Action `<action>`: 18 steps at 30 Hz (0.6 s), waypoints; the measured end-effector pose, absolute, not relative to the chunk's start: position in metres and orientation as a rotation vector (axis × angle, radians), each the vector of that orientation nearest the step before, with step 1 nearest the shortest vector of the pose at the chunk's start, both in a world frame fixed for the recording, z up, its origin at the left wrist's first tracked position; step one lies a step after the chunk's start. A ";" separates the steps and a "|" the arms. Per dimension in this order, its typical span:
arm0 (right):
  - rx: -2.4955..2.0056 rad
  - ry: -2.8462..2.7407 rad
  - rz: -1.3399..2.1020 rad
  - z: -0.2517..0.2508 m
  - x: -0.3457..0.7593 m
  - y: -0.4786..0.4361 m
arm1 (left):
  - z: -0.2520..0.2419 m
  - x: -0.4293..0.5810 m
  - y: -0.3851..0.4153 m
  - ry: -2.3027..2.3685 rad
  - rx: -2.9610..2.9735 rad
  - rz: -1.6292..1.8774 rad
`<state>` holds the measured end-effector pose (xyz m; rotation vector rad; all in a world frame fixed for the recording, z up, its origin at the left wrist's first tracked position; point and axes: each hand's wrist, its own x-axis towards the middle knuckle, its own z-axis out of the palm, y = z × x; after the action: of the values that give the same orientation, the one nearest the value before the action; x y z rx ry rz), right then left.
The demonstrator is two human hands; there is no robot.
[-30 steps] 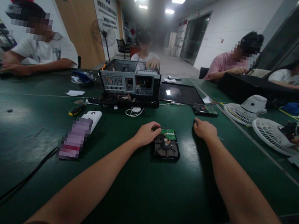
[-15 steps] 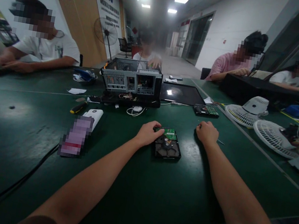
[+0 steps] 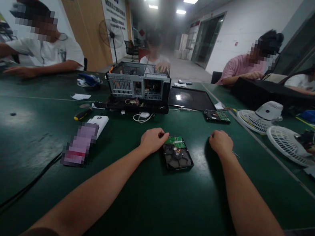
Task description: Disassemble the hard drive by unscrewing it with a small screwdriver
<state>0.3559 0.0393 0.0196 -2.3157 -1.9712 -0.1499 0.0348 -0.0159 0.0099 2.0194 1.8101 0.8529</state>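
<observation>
A hard drive point(image 3: 178, 154) lies on the green table with its green circuit board at the far end. Beside its upper left corner is my left hand point(image 3: 153, 139), fingers curled and thumb against the drive's edge; what they grip, if anything, is hidden. To the right of the drive, my right hand point(image 3: 220, 141) rests closed on the table. A thin metal shaft point(image 3: 235, 154), looking like a screwdriver's, sticks out from under it on the right; the handle is hidden by the hand.
An opened computer case point(image 3: 138, 86) stands ahead, beside a black panel point(image 3: 193, 99) and another hard drive point(image 3: 217, 116). Fan parts point(image 3: 289, 145) lie at right. On the left are a phone point(image 3: 81, 143), a yellow-black screwdriver point(image 3: 83, 114) and a cable point(image 3: 30, 185). Several people sit around.
The hard drive has turned slightly, its near end shifting right. My left hand has drawn a little left, its thumb off the drive's top. My right hand has moved slightly right.
</observation>
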 end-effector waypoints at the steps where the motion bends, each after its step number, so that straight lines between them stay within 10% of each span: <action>1: -2.314 -1.972 -0.145 0.020 0.357 0.040 | 0.010 0.034 -0.016 1.820 2.014 0.851; 11: -2.306 -1.999 -0.052 0.026 0.354 0.040 | 0.005 0.032 -0.014 1.664 2.110 0.897; 18: -1.511 -2.478 0.169 0.057 0.302 0.009 | 0.007 0.031 -0.014 1.635 2.105 0.846</action>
<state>0.3023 0.0093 0.0569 -1.5112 -2.4785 0.1685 0.0313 -0.0145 0.0070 2.1048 1.6346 0.8459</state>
